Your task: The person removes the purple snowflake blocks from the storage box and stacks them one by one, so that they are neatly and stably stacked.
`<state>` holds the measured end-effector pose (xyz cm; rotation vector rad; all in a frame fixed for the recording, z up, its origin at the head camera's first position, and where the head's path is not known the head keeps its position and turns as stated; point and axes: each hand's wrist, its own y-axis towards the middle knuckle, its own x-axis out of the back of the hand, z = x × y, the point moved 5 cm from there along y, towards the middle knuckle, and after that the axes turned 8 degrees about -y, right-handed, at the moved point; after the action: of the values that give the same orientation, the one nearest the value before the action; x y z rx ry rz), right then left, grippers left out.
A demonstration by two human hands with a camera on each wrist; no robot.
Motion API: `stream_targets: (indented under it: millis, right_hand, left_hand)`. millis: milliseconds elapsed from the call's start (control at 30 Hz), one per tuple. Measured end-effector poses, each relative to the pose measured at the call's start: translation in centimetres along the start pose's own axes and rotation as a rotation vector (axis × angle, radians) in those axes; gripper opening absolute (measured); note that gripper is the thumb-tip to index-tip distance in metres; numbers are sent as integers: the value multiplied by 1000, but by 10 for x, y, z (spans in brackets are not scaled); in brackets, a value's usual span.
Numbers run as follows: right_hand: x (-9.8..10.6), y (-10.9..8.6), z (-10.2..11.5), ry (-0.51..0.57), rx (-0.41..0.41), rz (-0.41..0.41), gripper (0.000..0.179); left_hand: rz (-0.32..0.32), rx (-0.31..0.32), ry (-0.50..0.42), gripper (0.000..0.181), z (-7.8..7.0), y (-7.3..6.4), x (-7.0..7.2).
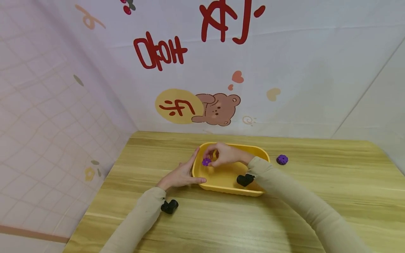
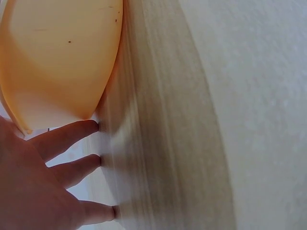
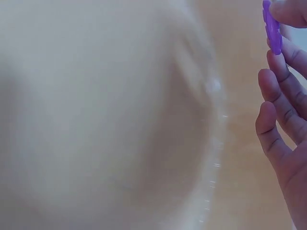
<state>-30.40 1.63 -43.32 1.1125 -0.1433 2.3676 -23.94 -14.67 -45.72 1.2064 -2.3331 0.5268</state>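
A yellow plastic basin (image 1: pixel 227 188) with rounded corners stands on the wooden table. My left hand (image 1: pixel 181 175) is at its left end, the thumb over the near rim and the index finger along the side. In the left wrist view, the other fingers (image 2: pixel 76 170) are straight and spread, their tips down at the tabletop. Inside the basin, toward its left end, my right hand (image 1: pixel 224 154) pinches a thin purple flower-shaped plastic disc (image 1: pixel 206 162). The right wrist view has the disc (image 3: pixel 273 28) edge-on between thumb and forefinger, with the remaining fingers loosely bent below.
Just right of the basin, a small group of purple notched discs (image 1: pixel 282 159) lies on the wooden table (image 1: pixel 332 196). A wall with printed cloth (image 1: pixel 300 70) rises behind the table's back edge. Black wrist cameras (image 1: pixel 245 180) sit at both cuffs.
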Motion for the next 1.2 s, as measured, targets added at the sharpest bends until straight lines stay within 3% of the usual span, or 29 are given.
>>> stream_targets:
  millis: [367,833,1200]
  right_hand:
    - [27,-8,15,22,-53,-51,26]
    - [58,-28,21,31,-20,-152,28]
    - [73,-49,22,24,-117,-155,29]
  left_hand:
    - [-3,11,16,114,0,-1,1]
    - [-9,10,-3,115,0,-1,1]
    - [-8,-2,-16,117,-1,-2,1]
